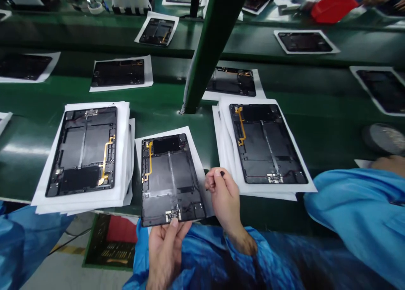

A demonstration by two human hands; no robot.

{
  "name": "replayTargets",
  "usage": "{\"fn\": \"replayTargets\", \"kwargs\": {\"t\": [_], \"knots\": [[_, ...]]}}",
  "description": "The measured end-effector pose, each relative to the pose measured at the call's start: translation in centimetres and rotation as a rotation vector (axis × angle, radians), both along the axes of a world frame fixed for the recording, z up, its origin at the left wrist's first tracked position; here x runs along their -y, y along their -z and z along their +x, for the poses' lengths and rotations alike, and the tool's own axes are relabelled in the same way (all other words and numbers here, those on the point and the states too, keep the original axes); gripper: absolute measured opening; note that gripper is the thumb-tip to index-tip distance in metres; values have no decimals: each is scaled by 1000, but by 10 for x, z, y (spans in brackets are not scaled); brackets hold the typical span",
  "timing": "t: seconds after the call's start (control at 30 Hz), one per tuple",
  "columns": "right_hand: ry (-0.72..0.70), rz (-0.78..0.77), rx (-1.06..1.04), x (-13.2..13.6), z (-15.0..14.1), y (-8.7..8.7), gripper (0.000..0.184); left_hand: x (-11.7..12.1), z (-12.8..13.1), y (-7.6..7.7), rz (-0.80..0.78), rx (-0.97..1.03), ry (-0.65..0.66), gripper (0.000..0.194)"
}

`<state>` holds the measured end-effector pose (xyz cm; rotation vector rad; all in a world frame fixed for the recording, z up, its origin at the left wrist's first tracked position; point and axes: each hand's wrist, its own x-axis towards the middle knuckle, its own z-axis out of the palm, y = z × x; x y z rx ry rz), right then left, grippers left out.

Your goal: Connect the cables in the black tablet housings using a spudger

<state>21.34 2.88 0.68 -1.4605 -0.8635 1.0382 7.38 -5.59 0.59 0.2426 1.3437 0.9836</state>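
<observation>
In front of me an opened tablet back housing (163, 167), black with an orange flex cable along its left side, lies over a white foam sheet (194, 150). My left hand (166, 247) grips the housing's near edge, with the thumb on the small circuit board (173, 215) and the fingers underneath. Just right of the housing, my right hand (225, 199) is closed in a pinch. A small black piece (222, 173) shows at its fingertips; its kind is too small to make out.
Stacks of foam sheets topped by similar housings stand left (85, 150) and right (268, 146). A green post (215, 49) rises beyond. More housings lie on the green surface (164, 100) behind. A co-worker's blue sleeve (357, 214) is close on the right; a green crate (110, 243) sits below.
</observation>
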Motion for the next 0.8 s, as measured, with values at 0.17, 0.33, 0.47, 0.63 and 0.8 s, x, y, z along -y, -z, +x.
{"fn": "replayTargets", "kwargs": {"t": [0.17,0.33,0.47,0.63,0.8], "knots": [[57,98,-179,12,1,-4,28,2,12,6,-53,33,-22,48],[8,162,-146,18,2,-8,31,4,1,3,-143,162,219,50],[-11,267,-71,20,3,-7,31,3,-15,-2,-200,176,442,52],[-148,277,-115,25,2,-2,31,-1,-45,4,-257,-50,469,64],[-310,277,-171,32,-7,4,32,-4,-68,10,-278,-291,479,69]]}}
